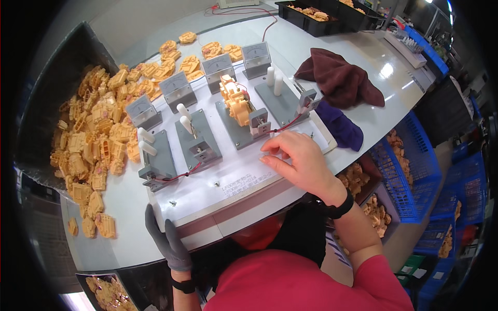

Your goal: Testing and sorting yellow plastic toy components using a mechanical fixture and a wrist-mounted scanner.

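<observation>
A white test board (248, 179) carries several grey plates with white pegs, each with a small dial meter (178, 92) behind it. On one plate stands an orange-yellow plastic part (237, 103), upright against a small grey clamp block (259, 123). Just in front of that block is my bare right hand (301, 159), its thumb and forefinger apart and nothing visible between them. My left hand (168, 241), in a grey glove, lies at the board's front left corner with fingers stretched and thumb spread. Red wires (284, 127) run beside the clamp blocks.
Many loose yellow parts (98, 150) spill from a black bin (65, 67) on the left. A brown cloth (337, 75) and a purple cloth (340, 124) lie right of the board. Blue crates (415, 171) stand lower right; black trays (303, 23) sit at the back.
</observation>
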The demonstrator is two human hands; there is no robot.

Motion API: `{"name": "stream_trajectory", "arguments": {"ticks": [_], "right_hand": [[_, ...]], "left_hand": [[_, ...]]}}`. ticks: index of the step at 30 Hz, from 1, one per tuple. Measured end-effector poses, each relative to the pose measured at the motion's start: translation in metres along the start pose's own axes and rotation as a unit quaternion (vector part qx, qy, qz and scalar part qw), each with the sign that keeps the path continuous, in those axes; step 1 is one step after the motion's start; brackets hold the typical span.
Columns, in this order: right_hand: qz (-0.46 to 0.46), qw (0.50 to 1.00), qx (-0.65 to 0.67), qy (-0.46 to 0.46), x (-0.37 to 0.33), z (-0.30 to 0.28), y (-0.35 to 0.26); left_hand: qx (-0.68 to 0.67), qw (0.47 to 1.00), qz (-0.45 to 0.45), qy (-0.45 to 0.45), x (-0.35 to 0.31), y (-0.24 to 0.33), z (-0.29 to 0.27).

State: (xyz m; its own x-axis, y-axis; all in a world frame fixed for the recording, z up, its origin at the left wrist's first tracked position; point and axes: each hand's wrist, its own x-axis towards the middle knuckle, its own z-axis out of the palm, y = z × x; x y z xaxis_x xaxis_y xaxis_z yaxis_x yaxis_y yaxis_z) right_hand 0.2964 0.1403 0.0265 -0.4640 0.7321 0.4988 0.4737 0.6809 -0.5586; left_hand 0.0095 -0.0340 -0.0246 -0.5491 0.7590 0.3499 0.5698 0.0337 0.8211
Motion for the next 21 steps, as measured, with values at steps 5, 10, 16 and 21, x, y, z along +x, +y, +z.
{"name": "stream_trajectory", "arguments": {"ticks": [5, 10, 16, 21], "right_hand": [[0.059, 0.981, 0.163, 0.086, 0.003, 0.0, -0.007], [0.044, 0.971, 0.22, 0.088, 0.015, 0.005, -0.011], [0.002, 0.95, 0.294, 0.105, 0.012, 0.016, -0.007], [0.003, 0.962, 0.25, 0.114, 0.011, 0.022, -0.006]], "left_hand": [[0.061, 0.988, 0.118, -0.079, 0.06, 0.067, -0.026], [0.253, 0.826, 0.439, -0.248, 0.146, 0.167, 0.028], [0.385, 0.696, 0.433, -0.425, 0.182, 0.206, 0.125], [0.474, 0.61, 0.517, -0.369, 0.182, 0.203, 0.139]]}}
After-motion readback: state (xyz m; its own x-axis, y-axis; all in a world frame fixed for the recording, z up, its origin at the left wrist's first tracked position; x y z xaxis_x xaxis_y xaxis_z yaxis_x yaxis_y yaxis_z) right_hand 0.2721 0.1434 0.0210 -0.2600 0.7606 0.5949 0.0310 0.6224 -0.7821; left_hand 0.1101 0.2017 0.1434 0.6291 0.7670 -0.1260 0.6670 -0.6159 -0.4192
